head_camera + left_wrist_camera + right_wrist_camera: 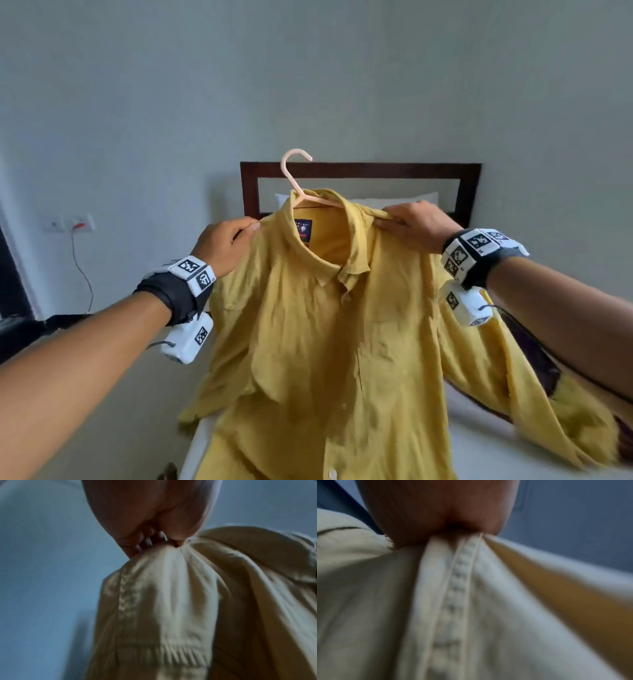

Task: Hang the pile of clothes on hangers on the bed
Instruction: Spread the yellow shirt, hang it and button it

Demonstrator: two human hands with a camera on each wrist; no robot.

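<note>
Over the bed [479,455] by a grey wall, the left hand [222,245] and right hand [416,224] each pinch a shoulder of the soft, light shirt [329,342] on its hanger [298,181], likely the best hold.

My left hand [145,520] pinches a bunched fold of the pale shirt [171,601]; cloth hangs blurred below my fingers [137,543], against a plain wall [42,574].

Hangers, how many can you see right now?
1: a pale pink plastic hanger inside the collar of the yellow button-up shirt, hook poking above. Others may be hidden behind the shirt.
</note>
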